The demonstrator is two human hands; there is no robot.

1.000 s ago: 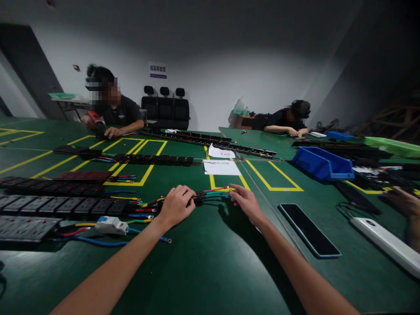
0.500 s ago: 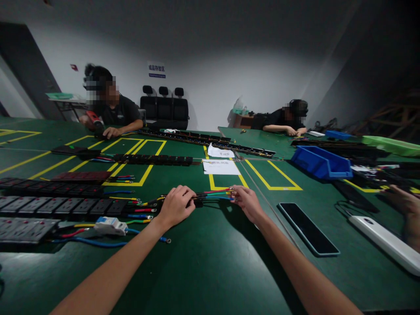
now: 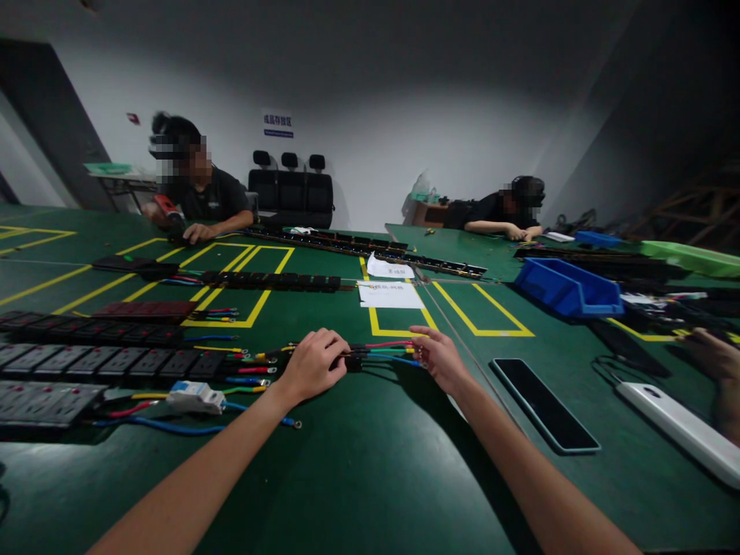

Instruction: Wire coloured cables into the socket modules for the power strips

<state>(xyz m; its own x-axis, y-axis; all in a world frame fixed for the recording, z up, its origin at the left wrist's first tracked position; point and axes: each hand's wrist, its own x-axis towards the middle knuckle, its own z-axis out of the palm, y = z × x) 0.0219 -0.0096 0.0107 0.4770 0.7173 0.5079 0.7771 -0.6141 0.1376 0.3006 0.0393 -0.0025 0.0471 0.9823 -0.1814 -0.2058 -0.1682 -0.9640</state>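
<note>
My left hand (image 3: 315, 362) is closed around a dark strip with wires, lying just right of the black socket strips (image 3: 144, 364). Red, green and blue wires (image 3: 385, 347) come out of the strip's right end. At their tips is my right hand (image 3: 438, 358), with its index finger stretched out and apart from the thumb; the other fingers are curled by the wire ends. Whether these fingers touch the wires is hard to tell. Below the black strips, a grey socket strip (image 3: 49, 402) has a white-and-blue breaker (image 3: 195, 398) on its wires.
A phone (image 3: 545, 405) and a white power device (image 3: 682, 432) lie to the right, near another person's hand (image 3: 714, 354). Beyond are a blue bin (image 3: 566, 287) and paper labels (image 3: 391, 294). Across the green table, one person (image 3: 202, 189) holds a red drill (image 3: 167, 210); another (image 3: 502, 208) leans down.
My right hand's fingers have opened a little at the wire ends, and the wires have spread apart and dropped slightly. My left hand has stayed in place.
</note>
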